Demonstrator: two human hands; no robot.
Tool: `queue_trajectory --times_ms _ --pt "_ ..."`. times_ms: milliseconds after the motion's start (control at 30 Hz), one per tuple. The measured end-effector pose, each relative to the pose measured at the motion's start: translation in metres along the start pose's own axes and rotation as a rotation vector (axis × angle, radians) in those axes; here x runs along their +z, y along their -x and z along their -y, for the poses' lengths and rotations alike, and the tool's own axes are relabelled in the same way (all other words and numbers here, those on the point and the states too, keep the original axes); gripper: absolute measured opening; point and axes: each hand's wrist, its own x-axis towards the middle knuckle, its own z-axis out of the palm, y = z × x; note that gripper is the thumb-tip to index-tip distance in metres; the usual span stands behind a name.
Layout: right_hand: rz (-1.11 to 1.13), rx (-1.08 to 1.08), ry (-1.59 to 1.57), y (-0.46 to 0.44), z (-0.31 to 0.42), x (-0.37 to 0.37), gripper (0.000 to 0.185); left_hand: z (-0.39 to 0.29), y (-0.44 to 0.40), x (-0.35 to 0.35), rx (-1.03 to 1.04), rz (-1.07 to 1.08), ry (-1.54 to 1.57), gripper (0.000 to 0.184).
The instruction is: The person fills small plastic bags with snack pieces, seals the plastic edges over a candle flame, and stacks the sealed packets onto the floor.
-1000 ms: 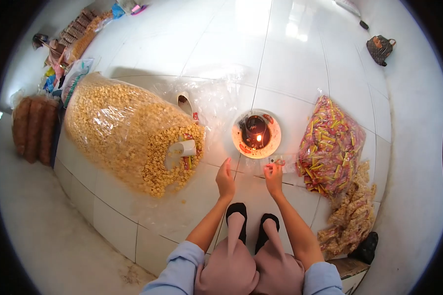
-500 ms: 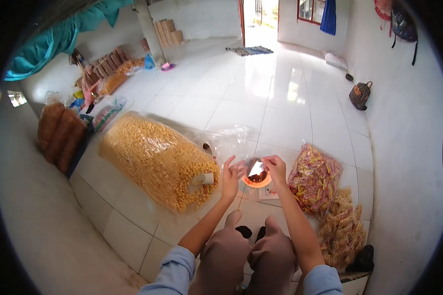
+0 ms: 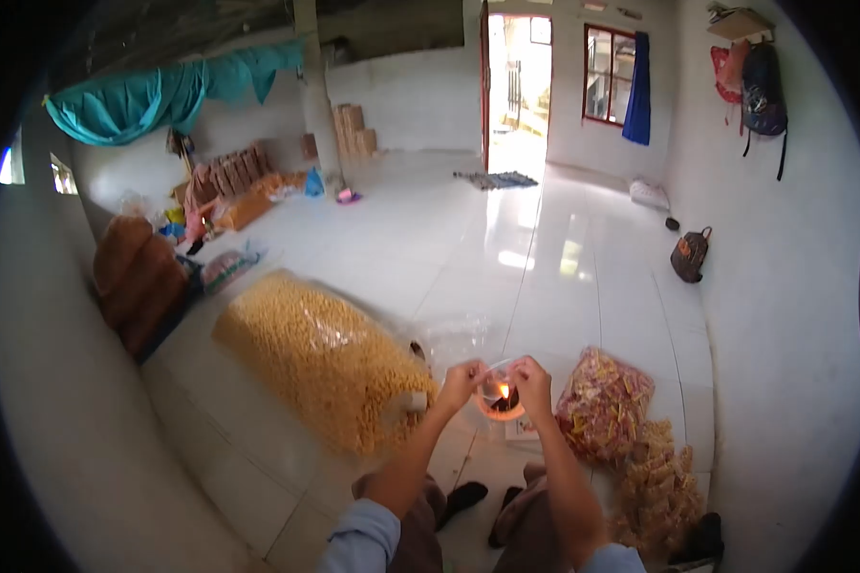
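In the head view, the only one, both hands come together in front of the person, over the white tiled floor (image 3: 449,239). The left hand (image 3: 463,380) grips one end of a piece of clear plastic (image 3: 496,367) with its fingertips, and the right hand (image 3: 530,382) pinches the other end, so that the upper edge runs between them. Whether anything lies inside the plastic cannot be told. In line with it, just below, shows a small flame (image 3: 504,391), set in a round bowl (image 3: 503,414) on the floor; whether plastic and flame touch is unclear.

To the left of the bowl lies a large clear sack (image 3: 306,329) of yellow snack, with a white cup (image 3: 413,401) at its near end. To the right is a clear bag of red and yellow sachets (image 3: 602,409), and next to it, nearer the person, a heap of small packets (image 3: 661,482) that seem to be filled with a pale snack. A flat printed item (image 3: 520,430) lies just beside the bowl.

Judging by how things lie, a fair number of packets are done and heaped, the piece in the fingers has not joined them, and plenty of snack and sachets is left unpacked
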Motion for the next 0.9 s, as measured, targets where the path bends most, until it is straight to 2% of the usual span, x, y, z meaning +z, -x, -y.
queue_trajectory --times_ms 33,67,133,167,233,467,533,667,733,900 --pt "0.086 0.062 -0.052 0.002 0.000 0.001 0.006 -0.006 0.002 -0.001 0.049 -0.028 -0.015 0.017" --pt "0.070 0.008 0.038 0.004 0.000 0.002 0.006 -0.012 0.004 -0.003 0.029 -0.031 -0.008 0.017" --pt "-0.003 -0.135 0.331 0.004 0.003 0.001 0.006 -0.021 0.003 -0.006 0.145 -0.009 -0.098 0.017" --pt "-0.002 -0.122 0.330 0.004 0.007 0.001 0.006 -0.028 0.004 -0.008 0.246 -0.049 -0.138 0.014" --pt "-0.085 -0.330 0.231 0.001 0.022 0.001 0.009 -0.037 0.005 -0.011 0.264 -0.065 -0.180 0.013" --pt "0.086 -0.401 0.258 -0.012 0.012 -0.004 0.014 -0.035 0.001 -0.018 0.300 -0.164 -0.240 0.015" --pt "0.087 -0.276 0.214 -0.012 0.017 -0.001 0.016 -0.034 0.002 -0.020 0.292 -0.171 -0.277 0.016" --pt "0.056 -0.285 0.179 -0.011 0.021 0.004 0.017 -0.032 0.003 -0.021 0.329 -0.186 -0.319 0.020" --pt "0.043 -0.176 0.109 -0.009 0.021 0.007 0.017 -0.033 0.006 -0.021 0.326 -0.191 -0.319 0.020" --pt "0.116 -0.330 0.257 -0.009 0.016 0.004 0.015 -0.031 0.012 -0.022 0.321 -0.232 -0.328 0.019"
